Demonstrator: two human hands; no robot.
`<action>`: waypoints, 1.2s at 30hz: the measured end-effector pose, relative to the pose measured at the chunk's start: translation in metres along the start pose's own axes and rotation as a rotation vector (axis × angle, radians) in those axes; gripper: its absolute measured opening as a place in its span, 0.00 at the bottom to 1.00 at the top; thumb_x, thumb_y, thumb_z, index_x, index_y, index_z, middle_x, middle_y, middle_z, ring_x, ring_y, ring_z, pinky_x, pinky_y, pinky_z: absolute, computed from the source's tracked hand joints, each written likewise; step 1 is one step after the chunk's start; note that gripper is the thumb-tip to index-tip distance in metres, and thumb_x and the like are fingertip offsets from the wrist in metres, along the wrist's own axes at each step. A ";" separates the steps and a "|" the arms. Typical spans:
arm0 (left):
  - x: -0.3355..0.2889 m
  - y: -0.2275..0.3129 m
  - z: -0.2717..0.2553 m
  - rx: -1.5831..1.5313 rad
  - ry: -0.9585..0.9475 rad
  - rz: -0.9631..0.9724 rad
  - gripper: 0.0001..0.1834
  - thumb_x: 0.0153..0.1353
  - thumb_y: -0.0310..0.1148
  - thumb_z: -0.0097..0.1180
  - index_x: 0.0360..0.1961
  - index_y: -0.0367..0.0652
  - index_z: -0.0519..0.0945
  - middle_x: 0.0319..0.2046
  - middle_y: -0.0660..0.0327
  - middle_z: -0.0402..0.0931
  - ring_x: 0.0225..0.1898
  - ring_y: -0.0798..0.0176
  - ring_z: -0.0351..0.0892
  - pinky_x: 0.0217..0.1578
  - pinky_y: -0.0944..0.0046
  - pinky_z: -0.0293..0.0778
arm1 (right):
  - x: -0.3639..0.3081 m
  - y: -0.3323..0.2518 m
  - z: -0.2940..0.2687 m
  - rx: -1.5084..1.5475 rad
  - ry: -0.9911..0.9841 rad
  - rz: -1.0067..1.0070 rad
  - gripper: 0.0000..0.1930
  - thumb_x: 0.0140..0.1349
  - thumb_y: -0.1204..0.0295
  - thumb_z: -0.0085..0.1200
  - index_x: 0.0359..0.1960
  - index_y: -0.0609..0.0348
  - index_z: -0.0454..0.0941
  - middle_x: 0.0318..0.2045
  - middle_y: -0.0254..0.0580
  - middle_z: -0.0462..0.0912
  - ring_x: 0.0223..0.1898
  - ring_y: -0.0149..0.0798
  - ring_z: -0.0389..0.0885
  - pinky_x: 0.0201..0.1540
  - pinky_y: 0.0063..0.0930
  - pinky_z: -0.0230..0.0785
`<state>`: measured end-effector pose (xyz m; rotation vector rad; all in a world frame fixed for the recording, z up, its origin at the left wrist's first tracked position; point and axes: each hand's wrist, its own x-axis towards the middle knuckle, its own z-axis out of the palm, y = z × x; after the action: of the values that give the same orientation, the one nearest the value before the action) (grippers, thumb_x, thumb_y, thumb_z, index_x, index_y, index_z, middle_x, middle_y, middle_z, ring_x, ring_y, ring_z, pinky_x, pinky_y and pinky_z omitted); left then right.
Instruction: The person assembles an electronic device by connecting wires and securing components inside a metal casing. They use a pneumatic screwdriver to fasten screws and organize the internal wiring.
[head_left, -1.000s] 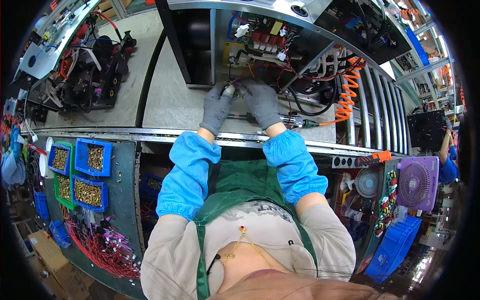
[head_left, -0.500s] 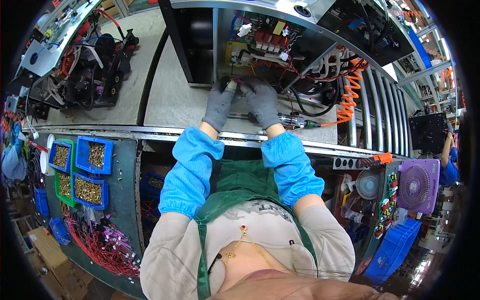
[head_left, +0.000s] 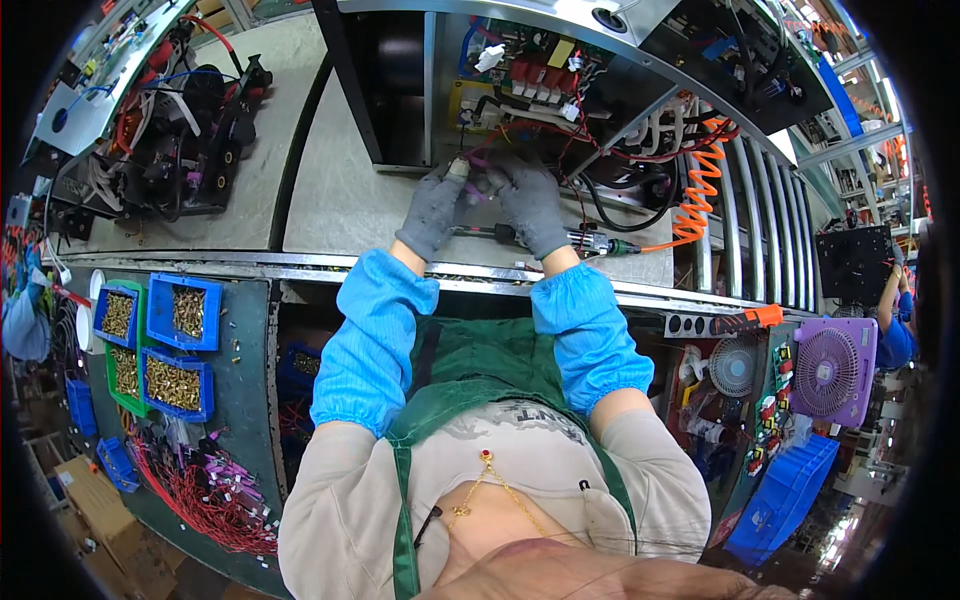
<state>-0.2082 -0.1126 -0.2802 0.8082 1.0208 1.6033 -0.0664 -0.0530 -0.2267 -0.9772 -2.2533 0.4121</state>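
My left hand (head_left: 433,207) and my right hand (head_left: 532,205), both in grey gloves, meet at the front edge of an open metal chassis (head_left: 400,95) full of wiring and red components. Their fingertips pinch a small white and pink connector (head_left: 470,175) on a bundle of wires. A pneumatic screwdriver (head_left: 590,242) lies on the bench just under my right wrist, with an orange coiled hose (head_left: 700,195) running from it to the right.
Blue and green bins of brass screws (head_left: 175,350) stand at lower left above loose red wires (head_left: 200,495). Another black assembly (head_left: 180,130) sits at far left. A purple fan (head_left: 825,365) and a person in blue (head_left: 890,320) are at right.
Both hands have stayed at the chassis front, shifting slightly while working the connector between the fingertips.
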 end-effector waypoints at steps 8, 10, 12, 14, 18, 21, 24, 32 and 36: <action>0.002 0.009 0.012 -0.102 0.114 -0.032 0.14 0.64 0.39 0.50 0.42 0.38 0.75 0.28 0.64 0.75 0.24 0.75 0.67 0.23 0.75 0.64 | 0.003 -0.012 -0.010 -0.317 -0.086 0.079 0.10 0.55 0.65 0.51 0.39 0.47 0.79 0.39 0.46 0.78 0.40 0.50 0.77 0.41 0.40 0.71; -0.001 0.019 0.023 0.051 0.126 0.059 0.14 0.64 0.39 0.50 0.43 0.39 0.75 0.29 0.65 0.76 0.25 0.76 0.68 0.24 0.75 0.65 | 0.005 -0.013 -0.008 -0.383 -0.184 0.165 0.11 0.53 0.66 0.51 0.39 0.48 0.78 0.38 0.46 0.78 0.41 0.49 0.76 0.40 0.40 0.71; 0.001 0.026 0.027 0.218 0.100 0.164 0.15 0.64 0.39 0.50 0.44 0.40 0.76 0.30 0.64 0.76 0.25 0.75 0.70 0.24 0.74 0.65 | 0.002 -0.002 0.015 -0.293 -0.024 0.063 0.10 0.50 0.67 0.52 0.34 0.50 0.78 0.32 0.47 0.78 0.35 0.50 0.77 0.35 0.41 0.71; 0.010 0.024 0.021 0.394 0.044 0.280 0.15 0.64 0.39 0.49 0.45 0.40 0.76 0.30 0.62 0.78 0.25 0.72 0.71 0.24 0.72 0.67 | 0.001 0.015 0.034 -0.227 0.072 -0.025 0.09 0.48 0.67 0.53 0.32 0.52 0.77 0.29 0.47 0.77 0.32 0.51 0.77 0.33 0.42 0.71; 0.027 0.021 0.013 0.736 0.107 0.537 0.15 0.62 0.38 0.50 0.45 0.39 0.75 0.30 0.55 0.77 0.27 0.62 0.75 0.29 0.66 0.70 | 0.001 0.057 0.052 -0.352 0.137 -0.284 0.12 0.49 0.70 0.52 0.38 0.54 0.78 0.34 0.46 0.79 0.29 0.45 0.79 0.30 0.36 0.72; 0.029 0.028 0.002 0.768 0.061 0.217 0.15 0.60 0.35 0.51 0.45 0.39 0.74 0.30 0.48 0.76 0.33 0.53 0.78 0.34 0.62 0.72 | -0.006 0.045 0.016 -0.017 0.165 -0.021 0.13 0.53 0.72 0.50 0.41 0.56 0.79 0.34 0.43 0.80 0.26 0.38 0.79 0.26 0.29 0.71; 0.025 0.035 0.018 0.840 0.015 0.200 0.17 0.60 0.34 0.49 0.49 0.40 0.72 0.35 0.47 0.76 0.39 0.47 0.76 0.41 0.57 0.71 | -0.014 0.024 -0.029 0.471 0.132 0.368 0.12 0.59 0.72 0.47 0.43 0.58 0.79 0.33 0.39 0.82 0.24 0.29 0.78 0.23 0.20 0.68; 0.053 0.005 -0.004 1.098 -0.022 0.443 0.22 0.57 0.29 0.47 0.55 0.41 0.68 0.51 0.43 0.68 0.53 0.42 0.67 0.54 0.53 0.64 | -0.003 0.032 -0.031 0.296 0.339 0.069 0.15 0.59 0.73 0.49 0.49 0.57 0.75 0.34 0.38 0.82 0.29 0.29 0.79 0.26 0.18 0.69; 0.052 -0.002 -0.006 1.093 -0.034 0.495 0.22 0.56 0.28 0.47 0.54 0.40 0.68 0.48 0.43 0.70 0.50 0.41 0.68 0.51 0.51 0.65 | 0.004 0.034 -0.011 0.263 0.233 0.159 0.19 0.49 0.79 0.49 0.46 0.58 0.76 0.39 0.43 0.81 0.38 0.49 0.78 0.40 0.33 0.72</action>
<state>-0.2255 -0.0634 -0.2833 1.9207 1.7912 1.3174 -0.0431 -0.0269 -0.2334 -1.0109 -1.8664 0.6137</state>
